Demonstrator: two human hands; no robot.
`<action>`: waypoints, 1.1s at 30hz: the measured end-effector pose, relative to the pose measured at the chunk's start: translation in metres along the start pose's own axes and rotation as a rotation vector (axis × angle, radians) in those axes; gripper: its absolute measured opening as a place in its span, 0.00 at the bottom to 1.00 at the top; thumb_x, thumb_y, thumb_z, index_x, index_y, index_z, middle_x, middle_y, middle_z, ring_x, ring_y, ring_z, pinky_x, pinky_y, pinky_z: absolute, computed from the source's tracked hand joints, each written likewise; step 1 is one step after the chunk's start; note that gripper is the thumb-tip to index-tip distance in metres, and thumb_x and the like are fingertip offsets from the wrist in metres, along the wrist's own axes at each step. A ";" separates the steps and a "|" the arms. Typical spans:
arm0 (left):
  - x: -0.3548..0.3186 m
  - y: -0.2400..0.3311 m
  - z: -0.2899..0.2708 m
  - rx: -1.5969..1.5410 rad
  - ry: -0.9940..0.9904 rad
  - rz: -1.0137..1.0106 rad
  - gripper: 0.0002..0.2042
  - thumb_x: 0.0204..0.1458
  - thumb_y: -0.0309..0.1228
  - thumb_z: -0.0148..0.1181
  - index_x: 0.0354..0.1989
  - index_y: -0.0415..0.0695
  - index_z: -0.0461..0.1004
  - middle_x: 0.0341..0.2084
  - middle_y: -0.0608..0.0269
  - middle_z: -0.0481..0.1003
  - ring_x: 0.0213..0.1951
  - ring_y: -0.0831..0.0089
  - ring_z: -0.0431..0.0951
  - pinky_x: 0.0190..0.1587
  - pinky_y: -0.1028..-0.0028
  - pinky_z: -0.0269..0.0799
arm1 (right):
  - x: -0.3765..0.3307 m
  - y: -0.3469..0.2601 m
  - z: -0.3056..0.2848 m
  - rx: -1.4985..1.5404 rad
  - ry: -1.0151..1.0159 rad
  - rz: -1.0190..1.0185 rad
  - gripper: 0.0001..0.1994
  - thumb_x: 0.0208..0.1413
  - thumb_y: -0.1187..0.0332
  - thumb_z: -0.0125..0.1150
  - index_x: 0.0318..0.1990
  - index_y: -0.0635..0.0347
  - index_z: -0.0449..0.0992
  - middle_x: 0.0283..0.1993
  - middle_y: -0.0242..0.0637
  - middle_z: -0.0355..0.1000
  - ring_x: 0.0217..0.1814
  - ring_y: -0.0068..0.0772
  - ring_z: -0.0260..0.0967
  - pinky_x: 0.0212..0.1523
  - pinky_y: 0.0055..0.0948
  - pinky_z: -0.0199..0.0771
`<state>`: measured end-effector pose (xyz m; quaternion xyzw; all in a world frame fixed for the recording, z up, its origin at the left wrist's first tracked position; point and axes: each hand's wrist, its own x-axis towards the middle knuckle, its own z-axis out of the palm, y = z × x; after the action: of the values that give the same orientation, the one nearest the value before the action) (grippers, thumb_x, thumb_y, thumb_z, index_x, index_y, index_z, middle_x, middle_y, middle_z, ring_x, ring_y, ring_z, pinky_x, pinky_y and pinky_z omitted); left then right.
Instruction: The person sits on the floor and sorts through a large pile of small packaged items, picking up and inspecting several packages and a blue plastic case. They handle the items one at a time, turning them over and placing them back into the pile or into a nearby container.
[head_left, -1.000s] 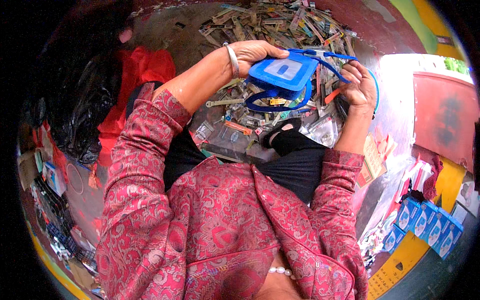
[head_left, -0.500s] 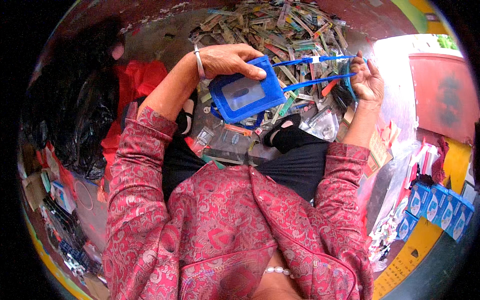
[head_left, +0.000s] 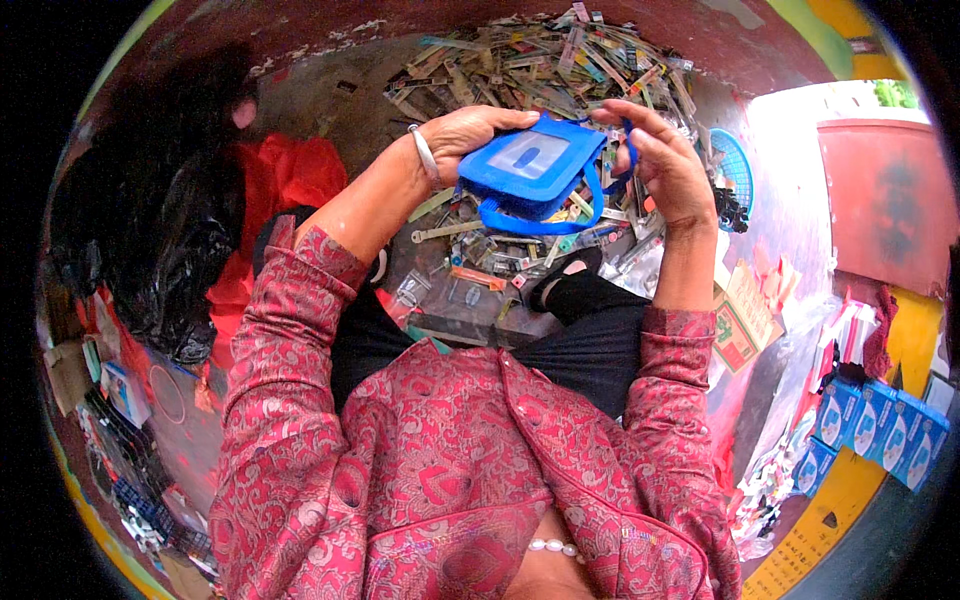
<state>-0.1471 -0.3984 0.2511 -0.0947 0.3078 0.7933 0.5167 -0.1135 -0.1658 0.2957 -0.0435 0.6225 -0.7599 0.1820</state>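
Note:
My left hand (head_left: 468, 138) grips the upper left edge of a blue badge holder (head_left: 533, 157), with its thumb side along the top. The holder is a flat pouch with a clear window, and it tilts over the floor in front of my lap. Its blue strap (head_left: 545, 227) loops beneath the pouch and up its right side. At the right of the holder, my right hand (head_left: 668, 170) has curled fingers with part of the strap caught at them. The exact pinch is partly hidden.
A heap of thin, flat strips (head_left: 560, 60) covers the floor beyond my hands. A blue basket (head_left: 733, 165) leans at the right. A black plastic bag (head_left: 140, 220) and red plastic (head_left: 290, 165) lie left. Cardboard (head_left: 748, 318) and blue boxes (head_left: 880, 420) are on the right.
My right hand has come left toward the badge holder, and the strap that was stretched out now hangs slack in a loop. The holder has shifted right and tilted flatter.

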 end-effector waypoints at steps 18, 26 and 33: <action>0.003 0.001 -0.001 0.129 -0.144 0.319 0.30 0.53 0.55 0.33 0.50 0.38 0.55 0.46 0.50 0.65 0.45 0.64 0.71 0.45 0.67 0.70 | -0.001 -0.002 0.033 -0.872 -0.132 -0.407 0.23 0.34 0.61 0.65 0.44 0.54 0.73 0.51 0.38 0.60 0.48 0.33 0.62 0.49 0.29 0.62; 0.003 0.003 0.005 0.221 -0.108 0.358 0.34 0.50 0.60 0.31 0.51 0.39 0.54 0.46 0.50 0.64 0.45 0.63 0.70 0.46 0.64 0.69 | -0.001 -0.003 0.040 -0.865 -0.098 -0.347 0.19 0.37 0.66 0.60 0.42 0.56 0.73 0.49 0.43 0.62 0.53 0.42 0.59 0.53 0.32 0.58; 0.009 -0.006 0.003 0.098 -0.064 0.355 0.35 0.46 0.63 0.34 0.47 0.42 0.64 0.42 0.53 0.69 0.44 0.61 0.70 0.47 0.58 0.65 | 0.005 0.018 0.049 -0.821 0.271 -0.398 0.10 0.53 0.65 0.50 0.37 0.60 0.73 0.28 0.44 0.70 0.29 0.40 0.69 0.28 0.28 0.65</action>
<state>-0.1449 -0.3881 0.2467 0.0119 0.3414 0.8587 0.3820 -0.1000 -0.2156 0.2882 -0.1305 0.8690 -0.4702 -0.0822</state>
